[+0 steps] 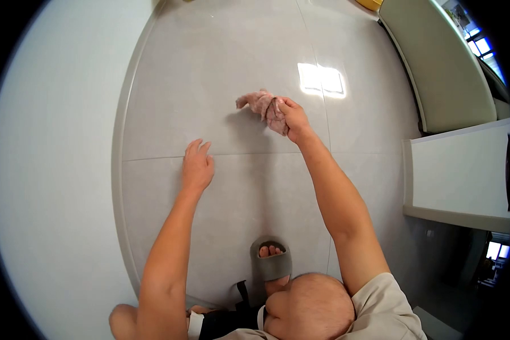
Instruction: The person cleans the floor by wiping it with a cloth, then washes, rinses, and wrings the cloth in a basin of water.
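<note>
A crumpled pinkish cloth (259,104) with a dark edge hangs from my right hand (295,120), whose fingers are closed around one end of it. Its loose end points to the left, above the grey tiled floor (209,68); a shadow falls below it. Off to the left, my left hand (197,165) is held over the floor with nothing in it, its fingers apart and slightly curled. Whether the cloth touches the tiles I cannot tell.
A white wall (68,141) with a baseboard runs along the left. On the right stand a pale padded piece of furniture (442,68) and a white wall section (459,170). My foot in a grey slipper (275,264) is below. Something yellow (370,4) shows at the top.
</note>
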`<state>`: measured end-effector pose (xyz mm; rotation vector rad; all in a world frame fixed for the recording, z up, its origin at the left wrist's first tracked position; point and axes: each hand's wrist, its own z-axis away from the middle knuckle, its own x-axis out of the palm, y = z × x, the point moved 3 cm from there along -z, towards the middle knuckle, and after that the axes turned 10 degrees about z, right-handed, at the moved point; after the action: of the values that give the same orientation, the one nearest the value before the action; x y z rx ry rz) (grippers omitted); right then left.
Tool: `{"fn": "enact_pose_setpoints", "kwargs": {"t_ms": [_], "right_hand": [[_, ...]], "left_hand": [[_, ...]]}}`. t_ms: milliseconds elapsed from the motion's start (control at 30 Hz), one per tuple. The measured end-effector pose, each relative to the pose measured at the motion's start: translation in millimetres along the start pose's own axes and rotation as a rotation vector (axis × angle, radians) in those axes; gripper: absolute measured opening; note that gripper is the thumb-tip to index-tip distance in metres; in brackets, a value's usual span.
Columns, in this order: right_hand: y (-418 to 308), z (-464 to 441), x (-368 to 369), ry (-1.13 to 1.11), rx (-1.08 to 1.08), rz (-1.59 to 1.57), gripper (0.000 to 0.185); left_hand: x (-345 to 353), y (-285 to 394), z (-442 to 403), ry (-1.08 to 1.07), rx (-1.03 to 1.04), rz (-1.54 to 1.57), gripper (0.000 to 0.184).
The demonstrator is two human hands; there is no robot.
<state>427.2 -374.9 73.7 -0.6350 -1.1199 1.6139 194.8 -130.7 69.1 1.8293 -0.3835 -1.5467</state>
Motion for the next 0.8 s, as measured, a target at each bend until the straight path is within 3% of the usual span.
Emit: {"fn": "enact_pose_setpoints", "kwargs": {"t_ms": [233,367,400,567,667,800], "right_hand": [[-42,40,21,-0.152,0.178,-0.409,0.037],[-37,31,31,-0.540,-0.018,-0.264,0.031],[-46,43,33,-0.424,0.038,-0.138,0.026],[-71,60,57,-0.269,0.085,-0.060,0.033],[-77,55,59,-0.293,0.038,0.146,0.040],[-107,55,68,-0.306,0.010,0.545,0.044]], "left_hand": [[-10,21,-29,-0.004,-0.016,0.234,0.035],[-11,34,-44,-0.102,-0.039,0.364,0.041],[-11,38,-48,-0.097,-0.029,0.341,0.042],[-17,74,-72,0.064,0.067,0.282,0.050],[-37,90,-94,-0.076,0.094,0.332,0.044],[-55,67,-114,-0.031,0.175,0.199,0.024]]}}
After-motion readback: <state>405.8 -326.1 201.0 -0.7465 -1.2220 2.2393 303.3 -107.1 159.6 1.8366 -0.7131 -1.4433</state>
